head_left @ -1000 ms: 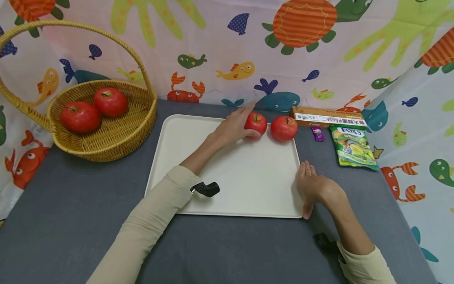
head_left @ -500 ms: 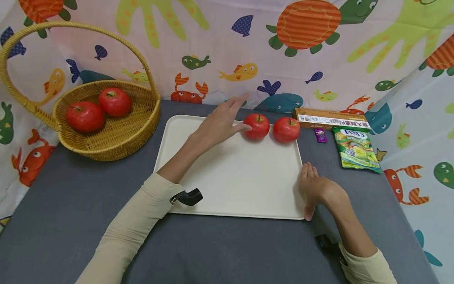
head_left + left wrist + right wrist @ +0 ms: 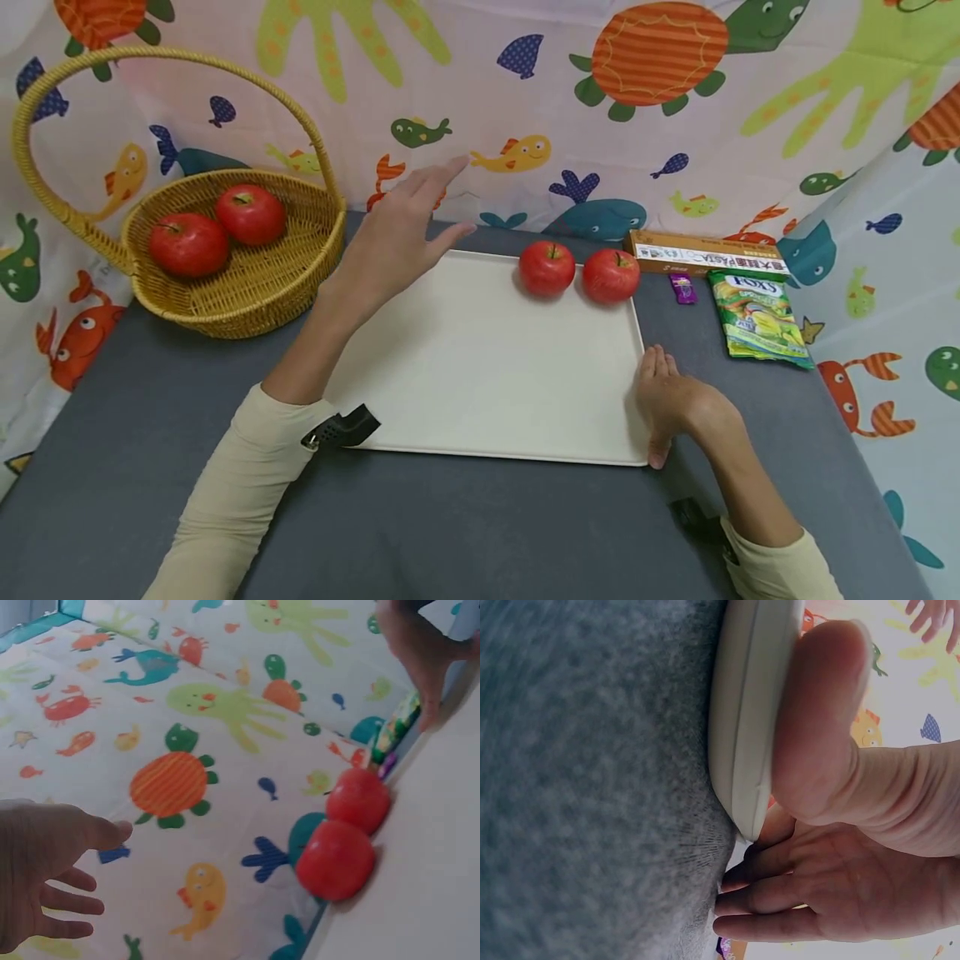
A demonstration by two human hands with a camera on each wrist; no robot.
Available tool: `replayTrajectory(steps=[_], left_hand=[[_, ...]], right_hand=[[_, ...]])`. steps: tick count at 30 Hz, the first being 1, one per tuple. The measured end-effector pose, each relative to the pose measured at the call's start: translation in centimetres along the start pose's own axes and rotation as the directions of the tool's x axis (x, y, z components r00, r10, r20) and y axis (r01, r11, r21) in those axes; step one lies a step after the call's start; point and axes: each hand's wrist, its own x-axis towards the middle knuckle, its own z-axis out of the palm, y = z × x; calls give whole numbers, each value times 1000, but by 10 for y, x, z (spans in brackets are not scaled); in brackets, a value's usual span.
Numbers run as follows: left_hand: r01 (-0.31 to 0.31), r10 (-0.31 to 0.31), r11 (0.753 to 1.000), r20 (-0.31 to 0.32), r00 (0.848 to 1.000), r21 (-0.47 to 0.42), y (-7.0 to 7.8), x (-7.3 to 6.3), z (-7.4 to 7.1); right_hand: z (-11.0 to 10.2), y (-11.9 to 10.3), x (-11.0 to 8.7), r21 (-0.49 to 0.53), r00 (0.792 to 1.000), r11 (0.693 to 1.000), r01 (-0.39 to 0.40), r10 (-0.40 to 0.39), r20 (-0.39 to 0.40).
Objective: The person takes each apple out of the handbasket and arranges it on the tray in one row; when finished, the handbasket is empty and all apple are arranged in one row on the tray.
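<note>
A cream rectangular tray [image 3: 495, 375] lies on the grey tabletop, with two red apples [image 3: 547, 268] [image 3: 611, 276] side by side at its far right corner. My left hand [image 3: 393, 237] is raised over the tray's far left part, fingers extended, holding nothing; in the left wrist view the apples [image 3: 335, 860] are well apart from it. Along the tray's right edge rests my right hand [image 3: 678, 404], fingers straight and thumb near the front corner. In the right wrist view the thumb [image 3: 817, 727] lies against the tray's rim [image 3: 754, 735].
A yellow wicker basket [image 3: 240, 321] with a tall handle stands at the left, two red apples [image 3: 189, 244] [image 3: 251, 214] inside. Behind the right hand lie a brown box [image 3: 705, 254], a small purple packet [image 3: 682, 288] and a green FOX'S bag [image 3: 759, 317]. A patterned cloth [image 3: 465, 75] hangs behind.
My left hand has let go of the left apple on the tray and moved left and up from it. My right hand stays at the tray's edge. The head view has shifted slightly.
</note>
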Motion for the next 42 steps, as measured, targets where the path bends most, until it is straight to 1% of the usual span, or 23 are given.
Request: replayTrajectory(steps=[4,5,7,10,14,19,23,25,28,33,36,40,42], left_hand=[[-6,6,1000,-71,997,-6,-8,-2,-18],[3,-3,1000,-85,996,0,-11,-3,-23],[34,-31,999,-114,993,21,-17,-7,-34],[107,-100,993,-145,984,43,-28,-14,-50],[209,-198,977,-166,966,51,-45,-24,-71],[297,-282,954,-220,934,37,-66,-35,-91],[375,-355,926,-241,903,39,-85,-42,-102],[415,-394,908,-237,888,46,-94,-44,-107],[482,-460,874,-219,860,56,-108,-49,-115],[587,-569,805,-167,805,85,-129,-59,-127],[634,-623,763,-116,773,129,-140,-65,-131],[687,-699,700,-12,715,196,-155,-72,-135],[699,-725,679,48,687,224,-162,-75,-137]], right_hand=[[0,2,-1,6,1000,1000,-1,1,1],[0,2,-2,9,1000,1000,-1,1,1],[0,2,-2,16,1000,1000,1,-1,1],[0,1,-1,21,1000,1000,0,0,1],[-1,1,-1,13,1000,1000,-4,4,13],[-2,2,-1,3,1000,1000,-5,5,7],[-2,1,0,1,1000,1000,5,-5,-5],[-2,0,0,3,1000,1000,6,-6,-5],[-1,0,0,6,1000,1000,7,-7,-5],[1,-1,0,4,1000,1000,17,-17,-8],[1,-1,0,3,1000,1000,15,-15,-7],[0,0,0,1,1000,1000,9,-9,-8],[0,0,0,0,1000,1000,10,-10,-9]])
